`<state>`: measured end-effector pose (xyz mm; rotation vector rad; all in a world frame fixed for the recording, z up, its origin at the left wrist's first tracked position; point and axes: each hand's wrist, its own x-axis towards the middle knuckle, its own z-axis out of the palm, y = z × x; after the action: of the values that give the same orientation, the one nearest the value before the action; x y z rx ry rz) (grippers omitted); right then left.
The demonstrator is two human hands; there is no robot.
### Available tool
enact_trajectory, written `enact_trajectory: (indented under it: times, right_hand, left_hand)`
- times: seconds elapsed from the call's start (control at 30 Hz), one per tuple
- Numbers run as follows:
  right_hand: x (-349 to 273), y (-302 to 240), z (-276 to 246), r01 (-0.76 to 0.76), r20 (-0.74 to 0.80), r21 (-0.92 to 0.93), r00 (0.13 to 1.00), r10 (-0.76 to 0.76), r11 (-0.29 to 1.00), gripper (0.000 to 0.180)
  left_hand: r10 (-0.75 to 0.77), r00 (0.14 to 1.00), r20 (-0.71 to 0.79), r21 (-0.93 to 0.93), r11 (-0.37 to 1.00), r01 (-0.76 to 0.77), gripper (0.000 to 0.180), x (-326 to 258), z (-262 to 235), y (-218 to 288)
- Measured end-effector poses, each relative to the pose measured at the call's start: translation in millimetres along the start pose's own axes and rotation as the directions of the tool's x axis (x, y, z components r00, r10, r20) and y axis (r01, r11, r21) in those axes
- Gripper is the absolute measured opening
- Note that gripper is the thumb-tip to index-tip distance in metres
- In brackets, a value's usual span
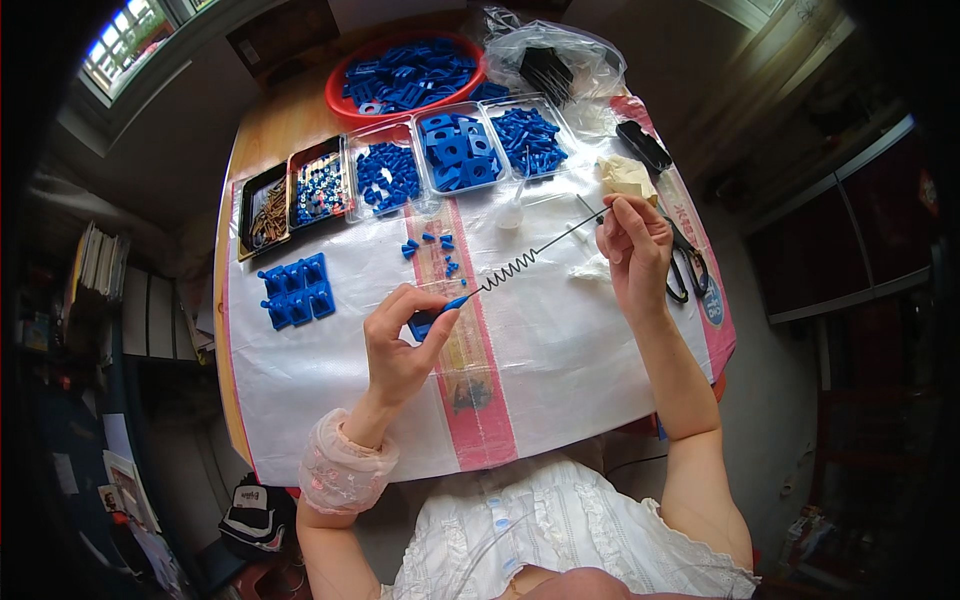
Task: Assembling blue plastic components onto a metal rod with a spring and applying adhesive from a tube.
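Note:
My left hand point(393, 345) is closed in a pinch around a small blue plastic part point(421, 325) with a pointed blue tip point(456, 302). From that tip a thin dark rod with a spiral middle point(512, 269) runs up to the right. Its far end is gripped between the fingers of my right hand point(637, 245). Whether the rod's near end sits inside the blue tip or only touches it, I cannot tell. Several tiny loose blue pieces point(446, 242) lie beyond my left hand. Left of it stands a cluster of blue parts point(297, 290) in rows.
Along the back are a black tray of brownish screws point(268, 218), a tray of small beads point(320, 185) and clear boxes of blue parts point(460, 150). Behind them stands a red basin point(338, 108) beside a clear plastic bag point(605, 60). Black-handled scissors point(690, 265) lie at the right.

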<state>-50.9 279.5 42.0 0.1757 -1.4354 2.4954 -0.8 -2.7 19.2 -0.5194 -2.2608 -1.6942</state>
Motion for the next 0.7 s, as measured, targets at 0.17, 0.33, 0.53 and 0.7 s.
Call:
enact_trajectory:
  times: [0.17, 0.33, 0.53, 0.7]
  right_hand:
    - [0.8, 0.4, 0.3, 0.006, -0.001, 0.007, 1.000, -0.006, 1.000, 0.015]
    - [0.4, -0.2, 0.1, 0.012, -0.013, 0.005, 1.000, -0.012, 1.000, 0.015]
    - [0.1, -1.4, 0.2, 0.019, -0.012, 0.003, 1.000, -0.019, 1.000, 0.014]
    - [0.5, -1.0, -1.4, 0.020, -0.012, -0.001, 1.000, -0.020, 1.000, 0.014]
  left_hand:
    - [-0.001, 1.000, 0.008, 0.008, 1.000, 0.001, 0.007, 0.5, -1.7, 0.2]
    - [0.005, 1.000, 0.012, 0.004, 1.000, -0.005, 0.008, 0.7, -1.8, 0.5]
    - [0.020, 1.000, 0.010, 0.003, 1.000, -0.020, 0.008, 1.0, -1.5, 1.2]
    - [0.022, 1.000, 0.009, 0.004, 1.000, -0.022, 0.008, 1.1, -1.4, 1.0]
